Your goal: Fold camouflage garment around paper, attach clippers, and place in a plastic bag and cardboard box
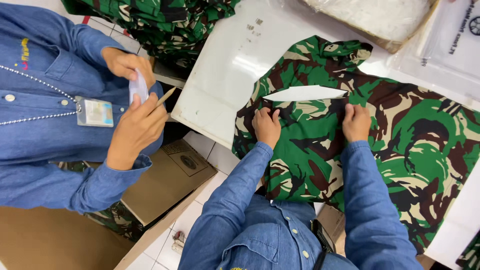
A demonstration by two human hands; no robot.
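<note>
We note the camouflage garment (350, 150) spread flat across the white desk (225, 75), hanging over its near edge toward us. A white card (305, 93) lies on the cloth as a stiff core; the fabric's folded edge sits just below it. Our left hand (266, 126) and right hand (356, 122) rest apart, palms down, fingers curled onto that fold at either end of the card, pinning it straight. At the far right corner: a clear plastic bag (450, 45) with dark print, beside a pale wrapped bundle (380, 17). More camouflage cloth is stacked (165, 25) off the desk's far left corner. A co-worker in denim (45, 125) holds paper slips (138, 87) and wears a rectangular badge (95, 112). Brown cartons (170, 180) stand on the tiled floor.
</note>
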